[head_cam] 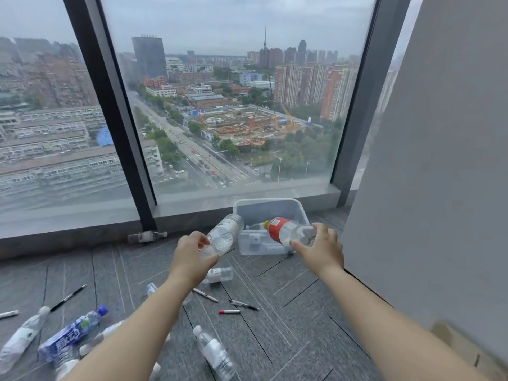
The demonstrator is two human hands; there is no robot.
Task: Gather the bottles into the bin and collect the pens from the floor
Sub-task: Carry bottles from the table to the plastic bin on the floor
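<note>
The bin seemingly held bottles. The left hand gripped a clear bottle beside it. The right hand gripped a red-labelled bottle over it.

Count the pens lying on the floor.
5. White pen at the far left edge; black pen right of it; pale pen and dark pen right of the left forearm; red-capped pen just below them. The forearms may hide more.

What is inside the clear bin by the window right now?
Through the bin wall, at least one bottle lies on its floor. The red-labelled bottle in the right hand covers the bin's right part, so what lies there cannot be told.
</note>
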